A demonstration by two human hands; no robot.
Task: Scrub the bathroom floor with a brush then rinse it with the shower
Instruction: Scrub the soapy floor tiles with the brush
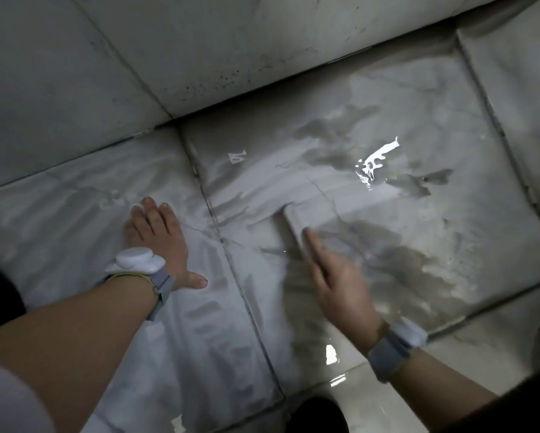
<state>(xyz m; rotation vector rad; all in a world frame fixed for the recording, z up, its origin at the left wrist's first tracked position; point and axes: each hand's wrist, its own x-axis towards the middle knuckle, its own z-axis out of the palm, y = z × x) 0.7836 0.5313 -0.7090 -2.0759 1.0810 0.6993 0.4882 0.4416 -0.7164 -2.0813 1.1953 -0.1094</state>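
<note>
- Fingers (pixel 312 245) of the right hand (pixel 340 285) point forward along a pale, blurred bar that may be the brush (pixel 296 228); motion blur hides whether they curl round it or merely lie on it, so the grip cannot be told.
- Left hand (pixel 159 239) lies flat, fingers straight and spread, pressing the wet floor (pixel 387 214) as a prop, well apart from the right.
- Scrubbing looks to be the step in hand: grey, dirty water streaks the tile ahead of the right hand, so rinsing seems some way off.
- Doing it well calls for short, firm strokes along the dark grout line (pixel 231 245) between the hands, weight kept on the left palm, since the film of water looks slippery.
- Wristbands (pixel 137 260) sit on both wrists.
- Writing: none legible; a small pale mark (pixel 236 157) on the tile cannot be read.
</note>
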